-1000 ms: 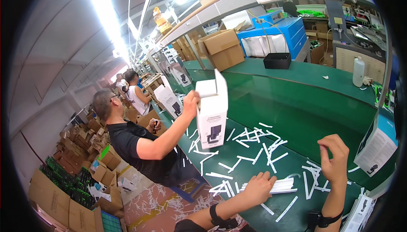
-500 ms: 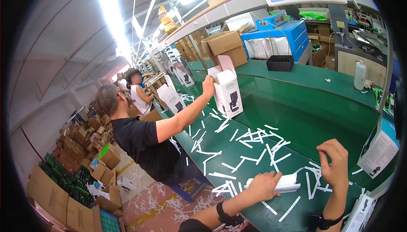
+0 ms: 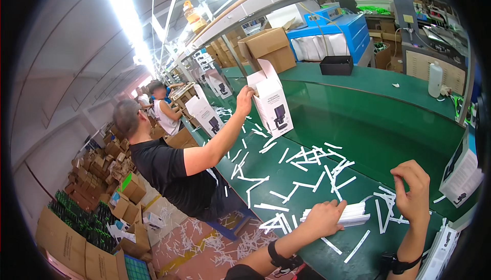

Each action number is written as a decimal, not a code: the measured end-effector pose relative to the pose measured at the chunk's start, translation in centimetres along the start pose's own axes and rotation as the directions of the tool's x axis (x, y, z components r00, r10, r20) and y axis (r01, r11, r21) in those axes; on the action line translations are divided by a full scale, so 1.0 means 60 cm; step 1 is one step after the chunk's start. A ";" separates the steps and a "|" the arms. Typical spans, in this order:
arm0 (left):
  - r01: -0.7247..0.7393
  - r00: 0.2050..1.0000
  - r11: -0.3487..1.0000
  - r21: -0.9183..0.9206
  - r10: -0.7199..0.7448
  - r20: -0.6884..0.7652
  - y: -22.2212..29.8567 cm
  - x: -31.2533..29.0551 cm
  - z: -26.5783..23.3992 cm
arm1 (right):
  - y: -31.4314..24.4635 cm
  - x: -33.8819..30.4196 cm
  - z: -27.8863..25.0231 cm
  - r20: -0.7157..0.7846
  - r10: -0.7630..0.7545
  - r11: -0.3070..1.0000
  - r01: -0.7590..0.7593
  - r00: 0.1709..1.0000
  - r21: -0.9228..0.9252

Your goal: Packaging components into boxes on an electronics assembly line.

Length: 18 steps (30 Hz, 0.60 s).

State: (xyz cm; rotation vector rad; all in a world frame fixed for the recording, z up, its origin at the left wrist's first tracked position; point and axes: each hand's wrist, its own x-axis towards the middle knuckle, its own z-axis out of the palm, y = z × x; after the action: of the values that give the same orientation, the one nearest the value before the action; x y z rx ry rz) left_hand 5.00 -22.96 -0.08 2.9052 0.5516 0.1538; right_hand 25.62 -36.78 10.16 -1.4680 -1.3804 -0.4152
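My left hand (image 3: 323,219) lies over the left end of a stack of white folded paper pieces (image 3: 355,215), fingers and thumb closed about it on the green worktop. Raised at the right, my right hand (image 3: 413,190) has bent fingers, tips close to the thumb; nothing shows between them. Loose white paper strips (image 3: 312,157) lie scattered in front of both hands. Beyond them, a co-worker's hand (image 3: 245,101) touches an open white carton (image 3: 274,107) with a dark device printed on it.
A co-worker in black (image 3: 169,172) stands along the left of the worktop (image 3: 373,144). White boxes (image 3: 463,172) stand at its right edge. A black tray (image 3: 336,65), brown carton (image 3: 268,47) and bottle (image 3: 434,79) occupy the far shelf. Strips and cartons litter the floor.
The view has shifted slightly, so the bench appears a little differently placed. My left hand stays on the stack and my right hand stays raised. The co-worker's hand remains at the carton.
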 end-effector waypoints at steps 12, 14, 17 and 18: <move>0.227 0.951 0.960 -0.165 -0.183 0.248 0.001 0.018 -0.051 | -0.003 -0.003 0.003 0.051 -0.041 0.998 0.043 0.998 -0.040; 0.243 0.937 0.943 -0.226 -0.168 0.307 -0.007 0.017 -0.062 | 0.003 -0.003 -0.003 0.046 -0.037 0.997 0.040 0.998 -0.063; 0.278 0.920 0.900 -0.337 -0.148 0.363 -0.030 0.005 -0.037 | 0.002 -0.002 -0.008 0.030 -0.025 0.998 0.027 0.999 -0.065; 0.325 0.908 0.866 -0.379 -0.175 0.380 -0.036 0.005 -0.028 | 0.002 -0.002 -0.006 0.030 -0.018 0.998 0.020 0.999 -0.062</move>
State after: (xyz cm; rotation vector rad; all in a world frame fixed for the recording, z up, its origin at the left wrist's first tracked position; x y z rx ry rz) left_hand 4.28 -20.64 1.19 2.3248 0.7239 -0.2248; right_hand 25.85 -37.12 10.18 -1.5179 -1.4169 -0.4537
